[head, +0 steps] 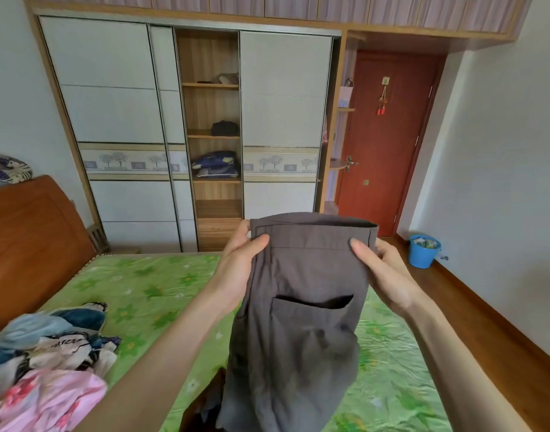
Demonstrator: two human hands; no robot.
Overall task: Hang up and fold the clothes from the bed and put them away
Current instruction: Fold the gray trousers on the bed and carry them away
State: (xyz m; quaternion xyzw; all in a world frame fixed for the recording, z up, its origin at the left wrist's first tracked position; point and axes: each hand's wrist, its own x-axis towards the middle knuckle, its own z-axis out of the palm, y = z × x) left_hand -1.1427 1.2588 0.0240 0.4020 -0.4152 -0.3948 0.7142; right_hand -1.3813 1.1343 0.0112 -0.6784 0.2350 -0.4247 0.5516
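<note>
The left hand (239,263) and right hand (382,272) each pinch a corner of the waistband of the grey trousers (298,322), thumbs in front, holding them up above the green bed sheet (149,285); a heap of clothes (46,353) lies at the bed's left, and the wardrobe (214,135) stands open beyond

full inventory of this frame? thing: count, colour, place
trousers: 1, grey-brown, held up by the waistband over the bed
clothes pile: 1 heap, blue, white, pink, bed's left edge
bed sheet: 1, green floral, on the bed
headboard: 1, brown wood, left
wardrobe: 1, white sliding doors, back wall; open middle shelves hold folded items
door: 1, red-brown, right of wardrobe
bucket: 1, blue, floor at right wall
left hand: pinches waistband's left end
right hand: pinches waistband's right end
</note>
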